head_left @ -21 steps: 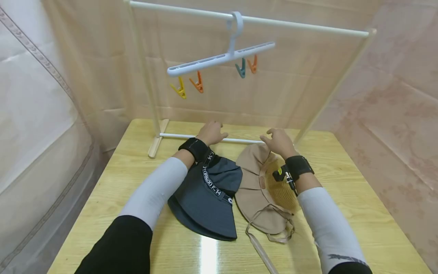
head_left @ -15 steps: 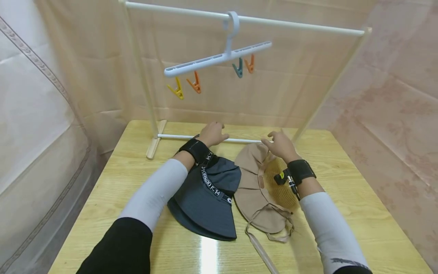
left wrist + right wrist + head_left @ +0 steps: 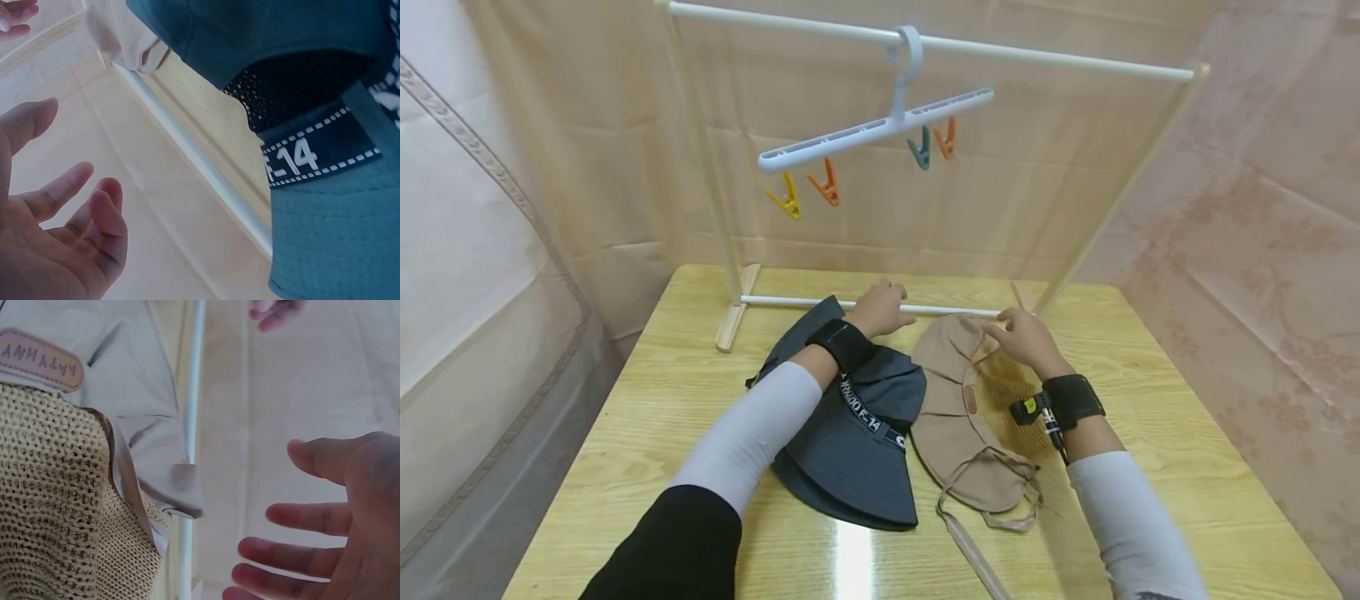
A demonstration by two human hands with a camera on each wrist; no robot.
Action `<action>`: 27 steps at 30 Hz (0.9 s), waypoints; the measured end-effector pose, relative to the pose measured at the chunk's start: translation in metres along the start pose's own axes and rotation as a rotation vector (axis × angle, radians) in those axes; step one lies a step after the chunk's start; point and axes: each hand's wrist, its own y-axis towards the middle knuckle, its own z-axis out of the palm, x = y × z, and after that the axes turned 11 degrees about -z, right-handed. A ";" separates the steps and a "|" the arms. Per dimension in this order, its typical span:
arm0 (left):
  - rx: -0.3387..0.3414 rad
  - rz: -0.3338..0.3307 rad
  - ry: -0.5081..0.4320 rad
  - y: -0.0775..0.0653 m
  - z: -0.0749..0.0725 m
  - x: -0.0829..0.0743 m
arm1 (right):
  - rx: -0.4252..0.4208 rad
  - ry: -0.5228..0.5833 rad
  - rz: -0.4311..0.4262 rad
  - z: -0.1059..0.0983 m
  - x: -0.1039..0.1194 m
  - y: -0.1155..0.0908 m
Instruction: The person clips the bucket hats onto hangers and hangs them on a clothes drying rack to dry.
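Observation:
A dark blue-grey bucket hat (image 3: 850, 450) with a black lettered band lies folded on the table, below my left hand (image 3: 880, 308). That hand holds nothing; in the left wrist view its fingers (image 3: 103, 219) are loosely bent and apart from the hat. To the right lies a beige sun hat (image 3: 951, 417) with a woven straw part (image 3: 50, 487), a leather label and a long tie. My right hand (image 3: 1024, 340) hovers over the sun hat's far right edge, its fingers (image 3: 300, 556) spread and empty in the right wrist view.
Behind the hats stands a rack with a white top bar (image 3: 1045, 57) and a low bar (image 3: 797, 301). A pale blue hanger (image 3: 880, 129) hangs from it, with clips below: yellow (image 3: 787, 198), orange (image 3: 827, 183), teal (image 3: 921, 150), and orange (image 3: 947, 139).
My left hand has moved right and slightly nearer, uncovering the bucket hat's far left part. The right hand has shifted a little right and nearer. Both hats lie where they were.

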 end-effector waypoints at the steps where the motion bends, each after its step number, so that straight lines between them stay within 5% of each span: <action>1: 0.004 0.003 0.002 0.000 0.001 -0.001 | 0.006 0.007 0.009 0.000 -0.001 -0.002; 15: 0.022 0.073 0.049 -0.005 0.014 -0.018 | 0.100 0.050 0.036 0.003 -0.005 -0.023; 27: 0.045 0.161 0.012 -0.006 0.043 -0.027 | 0.117 0.070 0.065 0.011 -0.008 -0.040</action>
